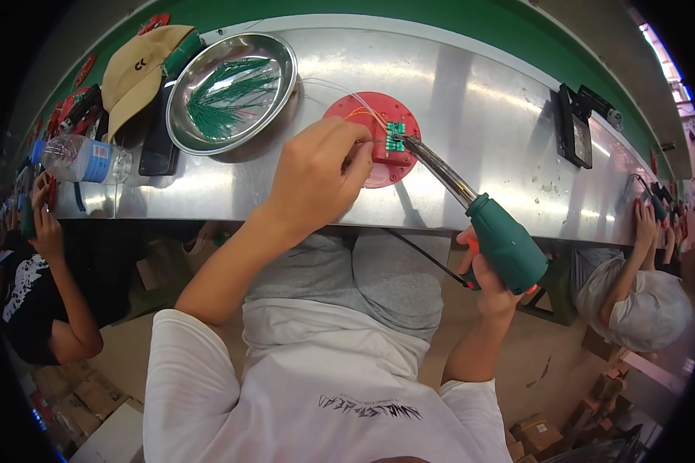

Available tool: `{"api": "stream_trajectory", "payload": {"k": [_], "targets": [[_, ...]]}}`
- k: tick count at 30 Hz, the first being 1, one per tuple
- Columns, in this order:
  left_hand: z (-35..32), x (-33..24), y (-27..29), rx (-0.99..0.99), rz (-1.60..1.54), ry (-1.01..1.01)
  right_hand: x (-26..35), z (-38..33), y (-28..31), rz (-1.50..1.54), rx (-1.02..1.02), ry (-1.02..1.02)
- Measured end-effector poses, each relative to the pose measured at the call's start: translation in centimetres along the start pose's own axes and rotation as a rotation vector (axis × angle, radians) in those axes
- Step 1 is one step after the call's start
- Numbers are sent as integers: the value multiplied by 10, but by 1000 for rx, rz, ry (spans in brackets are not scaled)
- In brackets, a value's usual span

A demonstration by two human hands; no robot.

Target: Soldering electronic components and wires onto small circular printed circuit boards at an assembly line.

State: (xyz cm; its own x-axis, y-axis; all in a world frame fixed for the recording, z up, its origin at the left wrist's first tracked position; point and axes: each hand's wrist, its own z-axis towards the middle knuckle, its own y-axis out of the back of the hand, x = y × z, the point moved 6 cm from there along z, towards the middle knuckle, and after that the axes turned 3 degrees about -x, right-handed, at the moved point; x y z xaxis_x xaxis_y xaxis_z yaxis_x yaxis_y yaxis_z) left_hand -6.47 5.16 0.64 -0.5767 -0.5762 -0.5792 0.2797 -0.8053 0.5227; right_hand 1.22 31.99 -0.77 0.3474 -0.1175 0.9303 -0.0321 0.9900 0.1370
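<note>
A red round plastic housing point(386, 175) lies on the metal bench. On it sits a small green circuit board point(395, 131), with several thin white and orange wires point(373, 114) running to it. My left hand point(316, 177) is over the housing's left part, thumb and fingertips pinched on a thin wire point(379, 141) that reaches toward the board. My right hand point(489, 279) grips a green-handled soldering gun point(511, 245) at the bench's front edge. Its metal barrel points up and left, and the tip meets the board or hovers just over it; I cannot tell which.
Left of the housing, a steel bowl point(176, 127) holds green wires point(228, 96). Beyond are a tan cap point(137, 68), a clear bottle point(77, 159) and a dark flat object point(156, 147). A black stand point(574, 127) is at right. Other people work at both sides.
</note>
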Motion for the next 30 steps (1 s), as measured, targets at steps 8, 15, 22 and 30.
{"api": "stream_trajectory", "payload": {"k": [8, 15, 22, 30], "targets": [[-2, 1, -9, -26, 134, -95, -7, -1, 4, -27, 14, -41], [-1, 2, -10, -31, 106, -73, -7, 6, 1, -73, 18, -60], [-2, 6, -12, -19, 98, -42, -2, 10, 1, 194, -38, -326], [-3, 6, -12, -8, 107, -61, -2, 14, 16, 170, -177, -91]]}}
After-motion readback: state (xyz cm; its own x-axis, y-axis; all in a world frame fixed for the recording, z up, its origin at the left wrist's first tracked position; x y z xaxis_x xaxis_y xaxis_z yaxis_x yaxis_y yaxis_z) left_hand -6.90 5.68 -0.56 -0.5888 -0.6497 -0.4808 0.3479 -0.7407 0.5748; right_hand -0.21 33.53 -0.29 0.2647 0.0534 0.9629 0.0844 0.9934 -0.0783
